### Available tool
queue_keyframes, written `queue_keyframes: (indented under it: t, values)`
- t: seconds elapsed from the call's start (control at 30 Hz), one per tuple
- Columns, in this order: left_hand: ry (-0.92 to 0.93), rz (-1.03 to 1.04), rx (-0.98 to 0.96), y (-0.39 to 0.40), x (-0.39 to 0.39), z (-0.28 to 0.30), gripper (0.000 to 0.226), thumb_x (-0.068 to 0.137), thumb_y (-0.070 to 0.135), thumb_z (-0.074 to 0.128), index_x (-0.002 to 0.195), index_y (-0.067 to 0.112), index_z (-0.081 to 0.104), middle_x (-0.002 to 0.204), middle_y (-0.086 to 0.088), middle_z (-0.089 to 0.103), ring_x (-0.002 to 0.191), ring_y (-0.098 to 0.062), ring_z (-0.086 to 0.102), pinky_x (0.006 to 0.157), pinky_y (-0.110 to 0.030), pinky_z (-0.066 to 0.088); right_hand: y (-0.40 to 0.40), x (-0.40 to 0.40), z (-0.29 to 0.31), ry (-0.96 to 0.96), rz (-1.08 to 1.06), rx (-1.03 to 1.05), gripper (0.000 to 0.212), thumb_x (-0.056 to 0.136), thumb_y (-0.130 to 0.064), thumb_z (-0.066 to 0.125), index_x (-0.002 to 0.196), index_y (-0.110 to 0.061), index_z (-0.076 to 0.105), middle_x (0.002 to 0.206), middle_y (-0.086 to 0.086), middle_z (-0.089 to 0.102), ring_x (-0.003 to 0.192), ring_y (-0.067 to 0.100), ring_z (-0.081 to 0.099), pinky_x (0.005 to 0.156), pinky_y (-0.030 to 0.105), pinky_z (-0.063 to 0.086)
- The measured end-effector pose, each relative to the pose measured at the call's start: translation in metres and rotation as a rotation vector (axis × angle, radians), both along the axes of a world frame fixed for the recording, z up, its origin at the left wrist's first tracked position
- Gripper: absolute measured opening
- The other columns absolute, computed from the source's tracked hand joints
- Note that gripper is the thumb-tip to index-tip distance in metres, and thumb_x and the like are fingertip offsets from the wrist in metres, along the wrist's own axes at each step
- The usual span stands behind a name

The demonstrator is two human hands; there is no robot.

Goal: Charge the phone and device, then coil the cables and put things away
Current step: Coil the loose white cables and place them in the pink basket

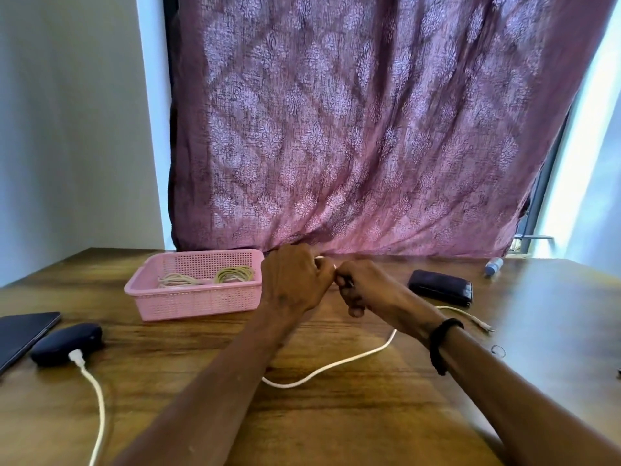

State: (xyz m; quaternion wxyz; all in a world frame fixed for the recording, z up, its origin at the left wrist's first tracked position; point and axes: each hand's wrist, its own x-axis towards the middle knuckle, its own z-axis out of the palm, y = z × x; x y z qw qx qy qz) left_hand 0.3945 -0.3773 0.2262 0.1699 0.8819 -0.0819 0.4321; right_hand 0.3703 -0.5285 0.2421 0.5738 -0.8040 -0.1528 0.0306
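my left hand (pixel 295 280) and right hand (pixel 361 289) are knuckle to knuckle above the desk (pixel 336 425), both curled tight around the near end of the white cable (pixel 322 367). only a sliver of white shows between my fingers, so i can't tell how many loops i've got in there, if any. the rest of that cable trails under my right wrist, sags across the wood and ends in a loose plug (pixel 484 326) off to the right.

what worries me: the free length lies slack and could snag on my forearm or whip the plug into the dark wallet (pixel 441 286) if i pull in too quickly. pulling hard could also kink the cable where i pinch it, and if my grip slackens any coil i've made would spring open.

the second cable (pixel 95 391) is plugged into the dark device (pixel 67 343) at the left, beside the phone (pixel 23 334); a careless elbow might yank that plug out.

the pink basket (pixel 195 284) already holds two bundled coils (pixel 205 279), so i judge this one goes there next; it's close enough to my left hand to get knocked.
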Motion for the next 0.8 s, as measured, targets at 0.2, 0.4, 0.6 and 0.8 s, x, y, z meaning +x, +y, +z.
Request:
queue_keyframes:
  t: [0.2, 0.4, 0.6, 0.8]
  values:
    - [-0.029, -0.312, -0.253, -0.013, 0.004, 0.003, 0.056, 0.094, 0.049, 0.028, 0.080, 0.012, 0.067, 0.075, -0.009, 0.070, 0.070, -0.027, 0.065, 0.063, -0.044, 0.047, -0.004, -0.004, 0.017, 0.279, 0.359, 0.787, 0.033, 0.100, -0.022, 0.040, 0.067, -0.018, 0.047, 0.050, -0.008, 0.026, 0.039, 0.006, 0.023, 0.040, 0.021, 0.030]
    - [0.055, -0.427, -0.241, -0.019, 0.007, -0.005, 0.033, 0.089, 0.035, 0.048, 0.099, 0.015, 0.073, 0.086, -0.007, 0.076, 0.079, -0.026, 0.072, 0.065, -0.039, 0.053, -0.002, -0.014, 0.021, 0.256, 0.422, 0.994, 0.026, 0.100, -0.018, 0.039, 0.082, -0.010, 0.056, 0.061, -0.006, 0.028, 0.051, 0.009, 0.024, 0.056, 0.025, 0.033]
    - [0.099, -0.410, -0.226, -0.028, -0.001, -0.015, 0.017, 0.089, 0.012, 0.059, 0.093, 0.007, 0.074, 0.096, -0.015, 0.076, 0.089, -0.032, 0.070, 0.064, -0.029, 0.046, 0.014, -0.023, 0.025, 0.181, 0.373, 1.079, 0.020, 0.100, -0.019, 0.045, 0.085, -0.012, 0.057, 0.066, -0.004, 0.033, 0.057, 0.011, 0.032, 0.067, 0.028, 0.039]
    - [0.121, -0.402, 0.143, -0.056, -0.011, -0.026, 0.035, 0.098, 0.040, 0.047, 0.089, 0.014, 0.070, 0.091, -0.010, 0.075, 0.085, -0.032, 0.068, 0.069, -0.037, 0.048, -0.023, 0.013, 0.013, -0.362, -0.157, 0.734, 0.025, 0.112, -0.021, 0.044, 0.098, -0.013, 0.063, 0.076, -0.001, 0.062, 0.072, 0.013, 0.061, 0.080, 0.030, 0.052]
